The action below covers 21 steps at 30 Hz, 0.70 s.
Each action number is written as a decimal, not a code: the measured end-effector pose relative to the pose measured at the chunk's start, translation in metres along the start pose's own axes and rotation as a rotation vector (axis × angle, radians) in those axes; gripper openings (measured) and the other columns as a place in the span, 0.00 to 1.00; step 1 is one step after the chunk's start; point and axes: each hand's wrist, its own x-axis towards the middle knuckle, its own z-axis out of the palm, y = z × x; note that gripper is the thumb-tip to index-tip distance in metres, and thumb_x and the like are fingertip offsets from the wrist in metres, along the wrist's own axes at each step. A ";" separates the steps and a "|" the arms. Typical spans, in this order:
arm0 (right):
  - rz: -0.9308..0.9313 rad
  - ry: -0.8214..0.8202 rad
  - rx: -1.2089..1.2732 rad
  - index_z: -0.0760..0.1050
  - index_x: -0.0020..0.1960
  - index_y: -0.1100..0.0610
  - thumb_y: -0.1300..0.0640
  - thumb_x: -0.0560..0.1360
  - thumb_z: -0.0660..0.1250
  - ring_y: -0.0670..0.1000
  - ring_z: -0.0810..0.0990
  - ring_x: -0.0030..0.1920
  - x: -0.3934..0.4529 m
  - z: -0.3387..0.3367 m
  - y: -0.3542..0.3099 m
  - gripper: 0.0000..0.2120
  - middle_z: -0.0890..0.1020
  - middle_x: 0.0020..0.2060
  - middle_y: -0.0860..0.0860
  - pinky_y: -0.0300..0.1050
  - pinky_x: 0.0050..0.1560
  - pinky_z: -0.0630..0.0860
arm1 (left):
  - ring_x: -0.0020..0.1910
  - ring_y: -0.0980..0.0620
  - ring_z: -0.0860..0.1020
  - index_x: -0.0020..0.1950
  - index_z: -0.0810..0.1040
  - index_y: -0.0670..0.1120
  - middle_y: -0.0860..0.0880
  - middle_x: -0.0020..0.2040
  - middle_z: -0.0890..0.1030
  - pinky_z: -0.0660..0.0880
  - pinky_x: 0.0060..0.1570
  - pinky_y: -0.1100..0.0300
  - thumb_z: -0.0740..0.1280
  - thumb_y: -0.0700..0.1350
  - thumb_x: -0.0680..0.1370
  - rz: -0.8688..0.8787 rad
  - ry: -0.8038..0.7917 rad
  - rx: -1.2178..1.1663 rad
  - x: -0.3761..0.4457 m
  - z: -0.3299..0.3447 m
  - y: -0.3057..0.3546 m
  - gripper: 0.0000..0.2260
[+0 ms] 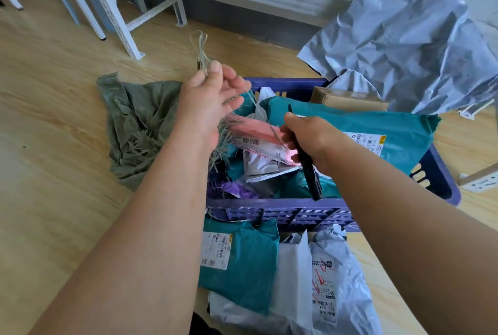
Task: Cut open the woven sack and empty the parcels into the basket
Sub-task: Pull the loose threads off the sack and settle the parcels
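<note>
A green woven sack (134,121) lies crumpled and frayed on the wood floor, left of the purple basket (296,212). My left hand (210,97) is raised over the basket's left edge and pinches a bundle of loose sack threads (200,49) between thumb and fingers. My right hand (310,138) grips a black knife (310,173) over the basket, its long end pointing down toward me. Inside the basket lie a large teal parcel (363,129), a pink parcel (253,129), and grey and purple ones.
A teal parcel (242,256) and white-grey parcels (328,275) lie on the floor in front of the basket. A large silver plastic bag (404,43) rises at the back right over a cardboard box (339,96). White metal rack legs (121,11) stand at the back left.
</note>
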 end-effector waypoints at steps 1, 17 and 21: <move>-0.048 0.028 -0.040 0.76 0.55 0.60 0.46 0.79 0.55 0.56 0.75 0.42 -0.002 0.001 0.001 0.19 0.78 0.47 0.59 0.55 0.53 0.77 | 0.46 0.51 0.84 0.43 0.74 0.47 0.53 0.35 0.82 0.78 0.41 0.60 0.55 0.49 0.84 -0.005 -0.011 -0.018 -0.001 0.000 0.000 0.14; -0.330 0.265 -0.028 0.75 0.32 0.54 0.53 0.72 0.67 0.51 0.73 0.29 -0.007 -0.011 0.013 0.11 0.76 0.26 0.49 0.48 0.38 0.73 | 0.25 0.57 0.70 0.41 0.74 0.46 0.54 0.27 0.71 0.68 0.29 0.64 0.56 0.49 0.83 0.028 0.090 -0.122 0.008 -0.011 0.001 0.15; -0.569 0.290 0.154 0.75 0.29 0.52 0.55 0.70 0.66 0.47 0.73 0.27 -0.020 -0.032 -0.045 0.10 0.77 0.26 0.47 0.45 0.33 0.73 | 0.26 0.59 0.70 0.44 0.81 0.52 0.54 0.28 0.74 0.67 0.34 0.59 0.60 0.53 0.81 0.077 -0.210 0.296 0.002 0.003 -0.010 0.13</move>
